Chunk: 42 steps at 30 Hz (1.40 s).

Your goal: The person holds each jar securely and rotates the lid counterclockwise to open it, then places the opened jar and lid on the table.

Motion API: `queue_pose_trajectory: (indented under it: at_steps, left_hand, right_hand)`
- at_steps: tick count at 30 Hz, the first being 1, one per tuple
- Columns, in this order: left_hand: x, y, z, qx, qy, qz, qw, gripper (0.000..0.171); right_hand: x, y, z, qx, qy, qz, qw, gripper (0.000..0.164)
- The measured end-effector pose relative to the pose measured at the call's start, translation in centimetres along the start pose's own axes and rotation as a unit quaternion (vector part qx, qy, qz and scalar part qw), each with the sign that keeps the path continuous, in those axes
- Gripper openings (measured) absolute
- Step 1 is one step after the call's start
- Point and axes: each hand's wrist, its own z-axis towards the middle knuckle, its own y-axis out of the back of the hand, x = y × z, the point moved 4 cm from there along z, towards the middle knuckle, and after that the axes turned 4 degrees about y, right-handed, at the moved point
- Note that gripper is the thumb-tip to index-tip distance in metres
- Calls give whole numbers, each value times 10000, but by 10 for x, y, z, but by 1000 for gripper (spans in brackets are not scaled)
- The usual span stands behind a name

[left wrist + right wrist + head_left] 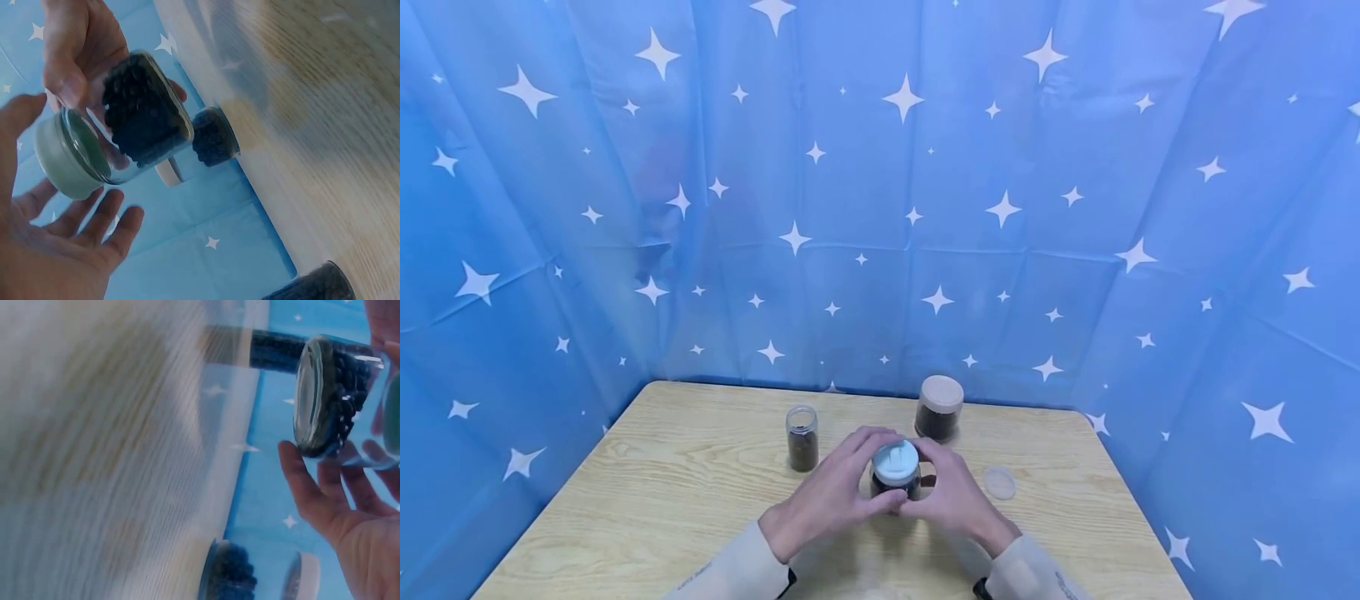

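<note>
A clear glass jar (pixel 886 487) of dark, bean-like pieces, with a pale blue-green lid (pixel 895 461), is off the table between both hands. My right hand (pixel 953 492) holds its side, the fingers behind the glass (pixel 350 400) and the thumb near the neck in the left wrist view. My left hand (pixel 838 483) is spread around the lid side, its fingers (pixel 128 231) loosely bent and apart from one another. Whether a left fingertip touches the lid is hard to tell, as the lid hides part of the hand.
Behind, near the table's far edge, stands a wider jar (pixel 938 412) with a pale lid and dark contents. A narrow lidless jar (pixel 802 442), partly filled with something dark, stands at left. One clear round lid (pixel 999 482) lies to the right on the wooden table (pixel 700 467).
</note>
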Motion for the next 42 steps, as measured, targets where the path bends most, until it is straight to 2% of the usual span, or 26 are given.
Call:
queue_pose_trajectory:
  at_steps: [5,10,13,19,22,28,36,42]
  left_hand:
    - [-6,0,-5,165,-297,-34,9994,63]
    - [-11,0,-8,114,-604,-12,9981,58]
    - [-13,2,-9,48,-674,-90,9977,55]
    - [-16,5,-9,-39,-623,-508,9968,53]
    - [-17,7,-8,-52,-546,-706,9960,53]
    - [-21,12,-8,-53,-517,-809,9954,55]
    - [-33,16,-8,-190,-1271,-600,9899,56]
    - [-36,17,-9,-328,-1355,-542,9888,57]
  right_hand:
    - [3,-4,-13,97,156,163,9997,79]
    - [9,-5,-22,263,277,373,9986,69]
    - [13,-4,-26,388,452,497,9970,66]
    - [18,-2,-29,471,612,587,9953,65]
    - [21,-2,-31,437,592,526,9959,71]
    - [25,-4,-34,439,576,599,9956,78]
    - [29,-6,-38,313,817,832,9927,78]
    - [32,-6,-38,190,840,997,9913,76]
